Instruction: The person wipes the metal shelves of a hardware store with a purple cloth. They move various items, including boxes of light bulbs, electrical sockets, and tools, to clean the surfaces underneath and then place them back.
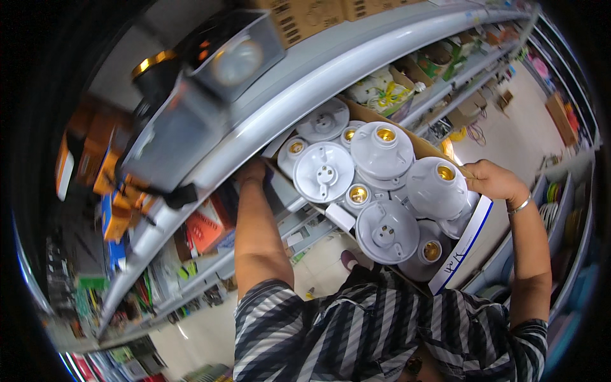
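A cardboard box (423, 144) full of white lamp holders sits tilted between my arms, its near end close to my striped shirt. Several round holders lie loosely stacked in it: one lamp holder (382, 155) shows its brass-coloured screw socket, while another holder (324, 173) lies with its base up. My right hand (491, 178) grips the box's far right rim, thumb and fingers around the cardboard. In shadow under the upper shelf, my left hand (252, 171) is beside the box's left end; its fingers are hidden, so its hold cannot be made out.
A metal shelf edge (305, 102) curves across above the box. Clear plastic bins (181, 129) stand on that shelf, near my left arm. An orange carton (207, 227) lies on the shelf below. Shelving with plates (549, 212) stands right, close to my right arm.
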`<state>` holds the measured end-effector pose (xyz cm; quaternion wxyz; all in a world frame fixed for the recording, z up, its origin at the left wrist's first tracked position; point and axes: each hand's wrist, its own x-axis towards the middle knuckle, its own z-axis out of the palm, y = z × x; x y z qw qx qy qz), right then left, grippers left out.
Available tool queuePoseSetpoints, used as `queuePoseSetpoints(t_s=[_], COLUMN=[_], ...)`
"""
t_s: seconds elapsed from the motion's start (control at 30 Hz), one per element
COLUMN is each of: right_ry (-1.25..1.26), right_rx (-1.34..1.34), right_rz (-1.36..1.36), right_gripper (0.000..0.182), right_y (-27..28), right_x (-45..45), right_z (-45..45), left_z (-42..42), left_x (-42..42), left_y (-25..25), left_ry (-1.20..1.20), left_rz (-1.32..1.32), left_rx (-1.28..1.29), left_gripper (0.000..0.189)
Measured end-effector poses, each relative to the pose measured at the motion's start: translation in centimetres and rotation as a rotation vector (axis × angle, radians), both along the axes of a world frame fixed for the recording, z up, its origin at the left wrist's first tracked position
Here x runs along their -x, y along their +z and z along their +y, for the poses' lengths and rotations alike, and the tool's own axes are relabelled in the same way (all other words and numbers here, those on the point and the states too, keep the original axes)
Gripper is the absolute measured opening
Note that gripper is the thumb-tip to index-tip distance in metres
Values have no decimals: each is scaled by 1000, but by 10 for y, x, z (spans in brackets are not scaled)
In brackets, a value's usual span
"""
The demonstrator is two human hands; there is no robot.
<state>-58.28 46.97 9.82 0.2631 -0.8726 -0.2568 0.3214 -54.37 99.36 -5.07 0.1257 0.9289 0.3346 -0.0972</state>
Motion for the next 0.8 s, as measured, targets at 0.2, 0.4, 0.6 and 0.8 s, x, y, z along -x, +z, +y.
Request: queuePoseSetpoints(t_s=[0.2, 0.4, 0.6, 0.8], right_ry=[-50, -65, -65, -56], right_rx=[-3, 21, 18, 8], right_rz=[-68, -131, -152, -118], right_gripper=[17, 15, 18, 20], right_y=[9, 15, 12, 9], right_x=[11, 13, 13, 12], right_z=[5, 10, 8, 5], left_z=[38, 57, 48, 22], left_x=[-63, -89, -86, -58], left_y=[3, -8, -10, 8], left_ry=[-183, -257, -332, -432], left_rz=[143, 242, 257, 250], left_rx=[-19, -78, -101, -114], left_gripper=[52, 50, 48, 47])
